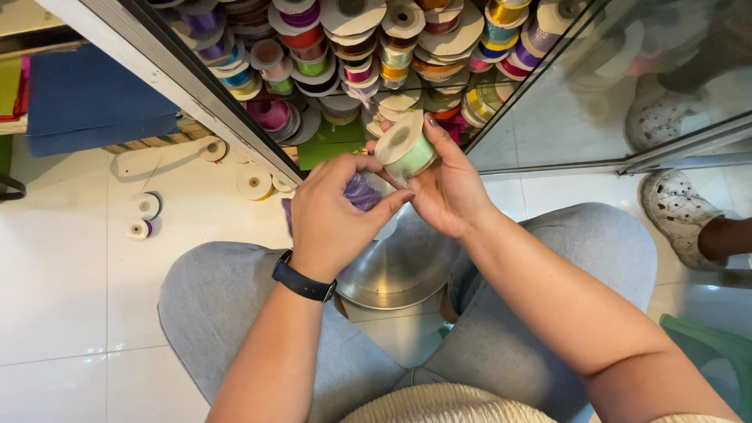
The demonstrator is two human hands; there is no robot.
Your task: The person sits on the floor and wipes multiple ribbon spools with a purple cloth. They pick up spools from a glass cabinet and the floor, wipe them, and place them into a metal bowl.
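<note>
My right hand [450, 192] holds a pale green ribbon spool [403, 146] with a white cardboard side, raised in front of a glass cabinet. My left hand [333, 215], with a dark watch on the wrist, pinches at the loose ribbon end just under the spool. A purple ribbon piece [360, 190] shows behind my left fingers; whether the hand grips it I cannot tell. Below both hands a steel bowl [403, 270] rests between my knees in grey trousers.
The cabinet shelf [368, 47] is packed with several coloured ribbon spools behind a metal door frame [196, 90]. Loose spools [254, 184] lie on the white tile floor at left. Another person's foot in a white clog [680, 215] stands at right. A green stool edge [709, 341] sits lower right.
</note>
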